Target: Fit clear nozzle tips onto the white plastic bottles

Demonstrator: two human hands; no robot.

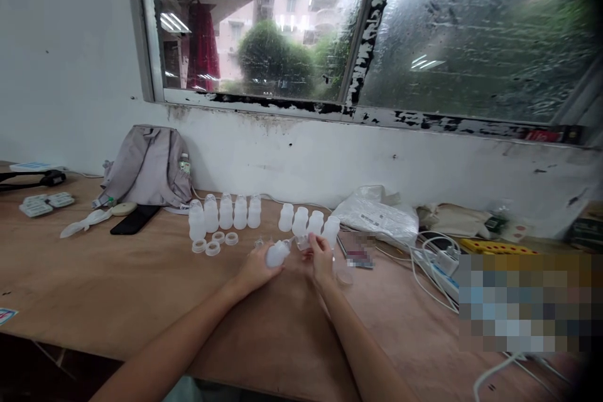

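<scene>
My left hand (258, 269) is wrapped round a white translucent bottle (277, 254), which tilts to the right above the table. Close beside its top, my right hand (321, 257) pinches a small clear cap (302, 242). Several capped bottles (226, 212) stand in a row behind and left of my hands. Several bottles without clear caps (300, 221) stand behind, between and beyond my hands. White rings (212, 247) lie before the capped row. A pale ring (345, 277) lies right of my right wrist.
On the brown table (155, 289), a grey backpack (148, 166) and black phone (135, 219) are at left. A plastic-wrapped package (377, 217), a small booklet (357, 251), white cables (417, 264) and a yellow object (494, 246) are at right.
</scene>
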